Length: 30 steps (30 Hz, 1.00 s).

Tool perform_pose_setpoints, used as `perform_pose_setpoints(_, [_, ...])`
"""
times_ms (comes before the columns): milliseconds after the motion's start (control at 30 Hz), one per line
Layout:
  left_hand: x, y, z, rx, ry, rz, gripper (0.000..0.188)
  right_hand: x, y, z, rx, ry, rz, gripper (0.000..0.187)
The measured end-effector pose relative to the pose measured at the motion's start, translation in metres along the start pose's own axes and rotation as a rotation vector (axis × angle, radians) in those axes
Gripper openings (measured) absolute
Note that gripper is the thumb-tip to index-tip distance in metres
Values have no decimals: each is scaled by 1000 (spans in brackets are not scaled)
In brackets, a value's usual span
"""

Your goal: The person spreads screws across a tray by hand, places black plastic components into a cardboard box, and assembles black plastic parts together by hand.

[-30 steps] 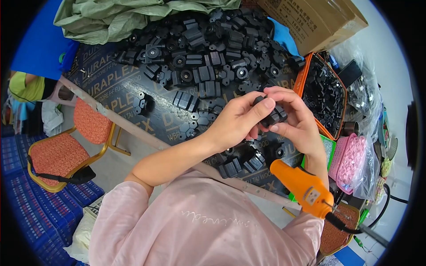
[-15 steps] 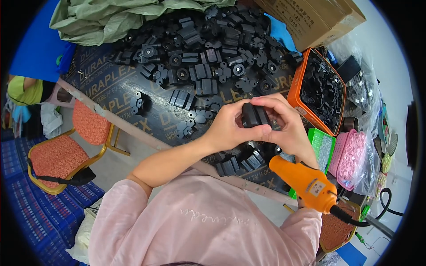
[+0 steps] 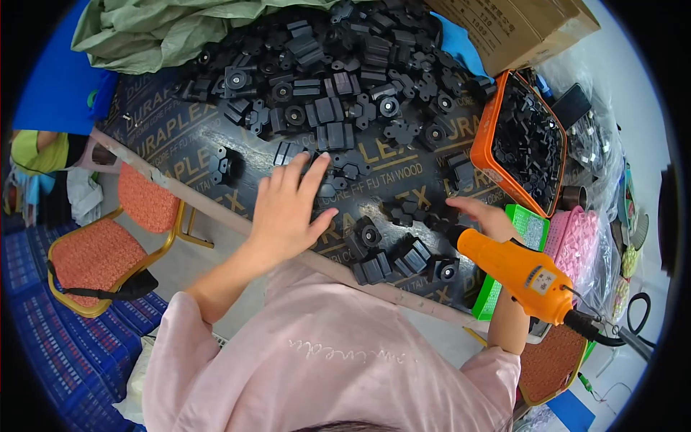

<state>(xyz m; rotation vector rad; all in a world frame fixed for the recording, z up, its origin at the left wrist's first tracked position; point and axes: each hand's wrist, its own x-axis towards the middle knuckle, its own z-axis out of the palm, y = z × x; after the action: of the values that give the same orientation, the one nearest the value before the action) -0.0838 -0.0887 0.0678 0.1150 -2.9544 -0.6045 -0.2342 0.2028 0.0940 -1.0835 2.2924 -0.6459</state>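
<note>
My left hand (image 3: 282, 212) is open, fingers spread, its fingertips reaching over a ribbed black plastic block (image 3: 289, 153) and some flat black lobed pieces (image 3: 333, 186). My right hand (image 3: 493, 219) is partly hidden behind an orange corded power tool (image 3: 522, 276), which looks like an electric screwdriver. One of its fingers stretches out leftward with nothing seen in it. Beyond that finger lies a black block (image 3: 461, 171). Nearer me, between the hands, stand a black part with a round hub (image 3: 368, 234) and several more blocks (image 3: 412, 257).
A heap of black parts (image 3: 324, 111) fills the table's far side. At right are an orange bin (image 3: 484, 155) of small black pieces, a green tray (image 3: 489, 297), a pink basket (image 3: 565, 237) and a cardboard box (image 3: 529, 32). Chairs (image 3: 101, 263) stand at left.
My hands have parted; the black block they held together has left them. The left hand moved left toward the loose parts, the right moved right behind the tool. The tool's nose shifted slightly right.
</note>
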Motion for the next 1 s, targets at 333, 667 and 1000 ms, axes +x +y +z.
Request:
perform_pose_setpoints(333, [16, 5, 40, 218, -11, 51, 61, 60, 66, -45, -300, 498, 346, 34])
perform_pose_setpoints(667, [32, 4, 12, -1711, -191, -463, 40, 62, 79, -37, -193, 737, 314, 50])
perform_pose_setpoints(1000, [43, 15, 7, -2279, -466, -412, 54, 40, 72, -53, -109, 895, 339, 27])
